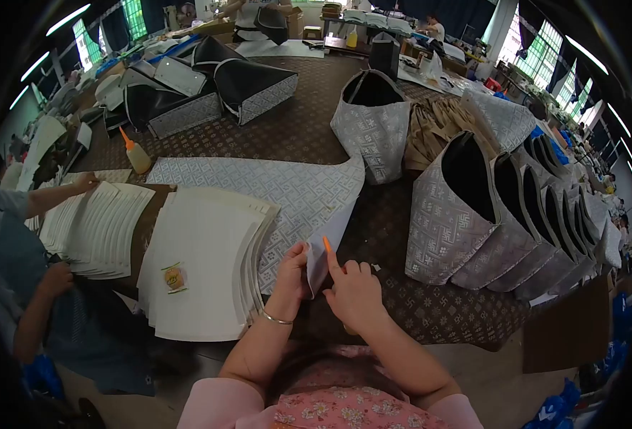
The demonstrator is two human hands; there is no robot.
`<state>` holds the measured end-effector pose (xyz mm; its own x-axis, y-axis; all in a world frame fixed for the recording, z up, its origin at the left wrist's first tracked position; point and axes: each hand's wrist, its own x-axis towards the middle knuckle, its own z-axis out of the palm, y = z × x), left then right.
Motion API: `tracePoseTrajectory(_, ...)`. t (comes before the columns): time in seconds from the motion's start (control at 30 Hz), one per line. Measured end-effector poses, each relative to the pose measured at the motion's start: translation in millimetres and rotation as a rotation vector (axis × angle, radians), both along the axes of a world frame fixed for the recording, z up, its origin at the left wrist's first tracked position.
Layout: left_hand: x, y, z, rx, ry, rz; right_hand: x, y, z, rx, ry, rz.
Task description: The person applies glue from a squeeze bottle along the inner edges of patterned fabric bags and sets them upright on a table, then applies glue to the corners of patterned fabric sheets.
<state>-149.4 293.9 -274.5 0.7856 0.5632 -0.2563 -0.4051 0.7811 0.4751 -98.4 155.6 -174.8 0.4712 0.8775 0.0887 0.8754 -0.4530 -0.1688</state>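
Note:
My left hand (291, 272) is closed on the near edge of a silver patterned sheet (309, 189), pinching a corner whose plain pale underside is turned up. The rest of that sheet lies flat across the table. Close beside it, my right hand (357, 294) is wrapped round a squeeze bottle with an orange nozzle (326, 244). The index finger lies along the nozzle, which points up next to the raised corner. Most of the bottle's body is hidden by the palm.
Left of me, stacked cream panels (201, 250) bear a small wrapped packet (174, 277). Another orange-tipped bottle (137, 154) stands behind. Several patterned shells with dark insides (448, 214) line the right; black-covered ones (255, 86) sit far left. A co-worker's hand (85, 182) touches fanned panels.

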Motion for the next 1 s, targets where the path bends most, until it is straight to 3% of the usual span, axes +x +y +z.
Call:
tracePoseTrajectory(0.23, -0.8, -3.8, 4.0, 0.043, 0.008, 0.039, -7.1, -16.6, -2.3, 0.014, 0.028, 0.036)
tracePoseTrajectory(0.43, -0.8, 0.4, -9.7, 0.039, -0.045, 0.071, -0.1, -46.2, -1.8, 0.012, 0.33, 0.163)
tracePoseTrajectory(0.53, -0.6, -1.3, -6.1, 0.06, -0.116, 0.023, 8.0, -60.9, 6.0, 0.094, 0.428, 0.08)
tracePoseTrajectory(0.63, 3.0, -4.6, -3.8, 0.136, -0.044, 0.017, 17.3, -71.9, 29.1, 0.48, 0.559, 0.037)
tracePoseTrajectory(0.67, 3.2, -7.5, -4.5, 0.253, -0.065, -0.068, 21.3, -74.2, 29.1, 0.482, 0.559, 0.045)
tracePoseTrajectory(0.73, 6.1, -15.8, -3.9, 0.616, 0.017, -0.218, 25.9, -77.6, 26.7, 0.872, 0.643, 0.118)
tracePoseTrajectory(0.77, 8.1, -19.0, -3.9, 0.62, 0.02, -0.212, 22.2, -79.6, 28.6, 0.947, 0.731, 0.114)
tracePoseTrajectory(0.83, 6.8, -30.6, 8.5, 1.579, 0.124, -0.226, 22.0, -79.5, 20.6, 1.009, 0.766, 0.077)
tracePoseTrajectory(0.87, 6.6, -38.9, 11.9, 1.579, 0.128, -0.228, 22.6, -78.7, 15.5, 1.07, 0.794, 0.034)
tracePoseTrajectory(0.93, 5.9, -55.5, 15.8, 2.034, 0.278, -0.064, 24.3, -76.6, 5.3, 1.012, 0.841, 0.044)
tracePoseTrajectory(1.0, 3.8, -59.3, 18.6, 2.033, 0.331, -0.105, 26.9, -75.6, -6.6, 0.962, 0.876, 0.038)
